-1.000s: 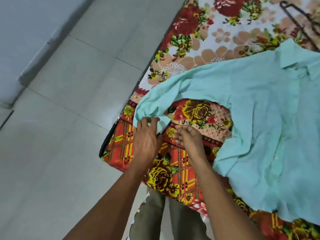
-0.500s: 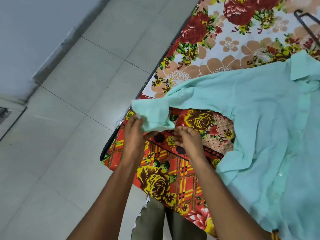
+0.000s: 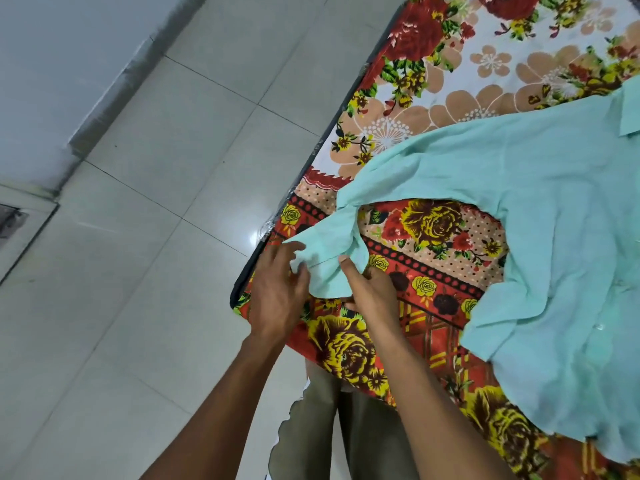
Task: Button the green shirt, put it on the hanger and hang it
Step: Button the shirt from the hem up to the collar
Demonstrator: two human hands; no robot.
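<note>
Two bare forearms are seen entering from the lower edge, with no sleeves, watch or rings shown on them. The left hand [image 3: 277, 292] and the right hand [image 3: 369, 296] are uncovered — short, unpainted nails can be made out on the fingers. Below, between the arms, olive-khaki trousers [image 3: 367, 434] are worn, and a scalloped pale hem [image 3: 287, 414] is glimpsed beside them — its garment cannot be identified.
</note>
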